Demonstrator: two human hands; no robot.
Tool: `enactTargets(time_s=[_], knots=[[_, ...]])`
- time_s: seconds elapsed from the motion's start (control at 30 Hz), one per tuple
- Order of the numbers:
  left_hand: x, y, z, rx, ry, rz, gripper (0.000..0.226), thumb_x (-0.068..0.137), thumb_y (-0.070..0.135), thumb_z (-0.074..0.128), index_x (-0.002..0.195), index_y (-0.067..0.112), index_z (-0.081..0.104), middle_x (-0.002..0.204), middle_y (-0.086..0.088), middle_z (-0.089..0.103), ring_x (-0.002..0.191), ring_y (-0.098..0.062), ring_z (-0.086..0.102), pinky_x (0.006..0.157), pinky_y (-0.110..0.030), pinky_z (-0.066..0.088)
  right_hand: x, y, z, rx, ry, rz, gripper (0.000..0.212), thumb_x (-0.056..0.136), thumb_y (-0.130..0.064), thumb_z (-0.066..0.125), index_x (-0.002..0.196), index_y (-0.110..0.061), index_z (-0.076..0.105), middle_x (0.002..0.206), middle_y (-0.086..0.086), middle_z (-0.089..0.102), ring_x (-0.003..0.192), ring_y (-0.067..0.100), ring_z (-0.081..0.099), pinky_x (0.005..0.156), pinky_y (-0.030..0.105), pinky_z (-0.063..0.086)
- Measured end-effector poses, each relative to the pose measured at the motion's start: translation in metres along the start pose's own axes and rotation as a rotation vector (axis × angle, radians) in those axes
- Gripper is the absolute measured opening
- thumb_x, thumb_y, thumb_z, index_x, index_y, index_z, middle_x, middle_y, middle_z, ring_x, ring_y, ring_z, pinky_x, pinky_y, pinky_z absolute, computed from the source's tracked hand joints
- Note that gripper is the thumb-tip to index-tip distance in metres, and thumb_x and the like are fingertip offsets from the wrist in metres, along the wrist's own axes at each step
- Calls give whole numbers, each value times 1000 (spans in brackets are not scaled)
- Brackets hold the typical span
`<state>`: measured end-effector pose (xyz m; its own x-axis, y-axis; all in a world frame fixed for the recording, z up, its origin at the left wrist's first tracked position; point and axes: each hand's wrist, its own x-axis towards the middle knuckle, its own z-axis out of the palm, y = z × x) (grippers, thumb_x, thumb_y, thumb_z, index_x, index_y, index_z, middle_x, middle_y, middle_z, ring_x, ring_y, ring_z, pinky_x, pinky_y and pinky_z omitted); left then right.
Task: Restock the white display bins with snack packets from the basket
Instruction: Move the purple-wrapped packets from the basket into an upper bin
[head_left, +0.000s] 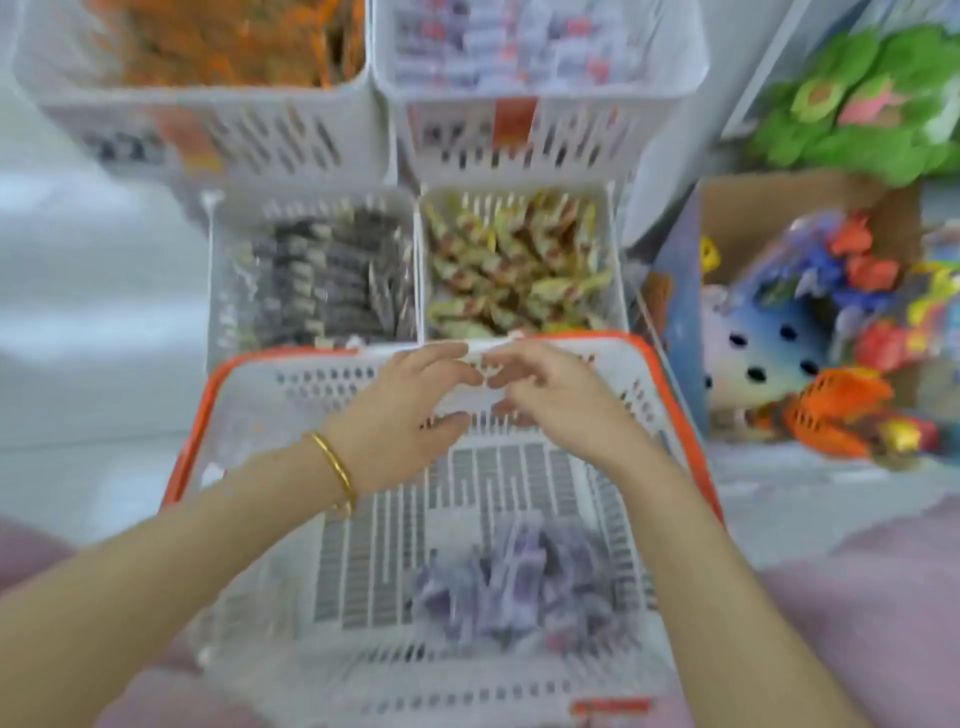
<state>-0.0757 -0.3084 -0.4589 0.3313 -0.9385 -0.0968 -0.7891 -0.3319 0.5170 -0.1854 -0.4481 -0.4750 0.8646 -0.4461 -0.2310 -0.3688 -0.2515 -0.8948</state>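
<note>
Basket (249, 415) on a seemingly tiled floor (88, 322) before bins (311, 140); left hand (410, 410), right hand (556, 395): grip unclear.

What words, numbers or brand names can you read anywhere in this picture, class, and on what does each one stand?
No text can be read: the whole frame is motion-blurred.
Left card and right card on the upper bins: print blurred.
Orange label on the basket: blurred.
Purple packets, dark packets, yellow packets: print too blurred.
Box at right: nothing legible.
</note>
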Motion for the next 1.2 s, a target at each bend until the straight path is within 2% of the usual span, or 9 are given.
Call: enactTargets(time_s=[0.1, 0.2, 0.37, 0.5, 0.67, 0.77, 0.9, 1.07, 1.2], knots=[[-32, -18, 25, 154, -258, -108, 42, 95, 23, 49, 136, 17, 41, 152, -3, 24, 139, -17, 22, 107, -21, 12, -9, 66, 46, -273, -235, 191, 31, 95, -2, 44, 122, -9, 58, 113, 14, 61, 97, 30, 61, 78, 34, 48], [-49, -26, 35, 168, -377, -163, 42, 97, 26, 45, 138, 17, 40, 151, -4, 26, 139, -19, 23, 108, -21, 13, -12, 103, 66, -498, -299, 267, 33, 95, -3, 46, 123, -14, 59, 130, 8, 56, 114, 26, 54, 93, 37, 46], [-47, -42, 51, 173, -402, -179, 42, 97, 28, 46, 137, 17, 41, 149, -3, 28, 138, -20, 26, 114, -28, 15, -10, 131, 84, -701, -578, 292, 47, 88, -33, 65, 131, -20, 52, 143, 1, 44, 126, 22, 46, 98, 33, 41], [-37, -45, 60, 151, -385, -140, 42, 97, 27, 46, 136, 14, 42, 144, -4, 35, 134, -20, 31, 111, -27, 20, -16, 136, 121, -800, -791, 237, 81, 86, -58, 55, 150, -32, 15, 157, 5, 16, 138, 32, 29, 109, 47, 32], [-35, -53, 66, 145, -393, -145, 39, 95, 27, 48, 132, 16, 47, 138, -4, 40, 131, -24, 34, 111, -37, 26, -28, 146, 144, -1086, -985, 148, 73, 90, -60, 42, 150, -39, 6, 156, 10, 7, 131, 43, 33, 99, 56, 40], [-36, -56, 66, 140, -400, -168, 38, 95, 28, 47, 131, 17, 47, 136, -3, 42, 130, -24, 35, 109, -39, 29, -25, 146, 139, -1137, -1029, 127, 67, 90, -59, 44, 148, -34, 21, 152, 9, 16, 129, 41, 33, 98, 54, 40], [-37, -56, 65, 136, -401, -180, 38, 95, 30, 48, 131, 18, 47, 135, -2, 43, 128, -22, 37, 108, -38, 31, -26, 147, 128, -1047, -936, 74, 53, 85, -27, 60, 133, -24, 39, 130, 7, 39, 104, 30, 51, 77, 39, 48], [-38, -51, 64, 126, -386, -185, 40, 96, 28, 47, 133, 17, 46, 137, -3, 41, 129, -21, 35, 109, -33, 28, -29, 152, 115, -854, -794, 89, 34, 88, -8, 47, 120, -17, 50, 118, 4, 50, 96, 23, 52, 73, 31, 41], [-39, -49, 64, 124, -403, -195, 40, 96, 28, 47, 134, 16, 45, 138, -3, 40, 130, -21, 35, 110, -34, 27, -31, 155, 109, -830, -783, 70, 23, 89, -7, 46, 98, -27, 54, 93, -7, 51, 92, 23, 48, 64, 26, 36]])
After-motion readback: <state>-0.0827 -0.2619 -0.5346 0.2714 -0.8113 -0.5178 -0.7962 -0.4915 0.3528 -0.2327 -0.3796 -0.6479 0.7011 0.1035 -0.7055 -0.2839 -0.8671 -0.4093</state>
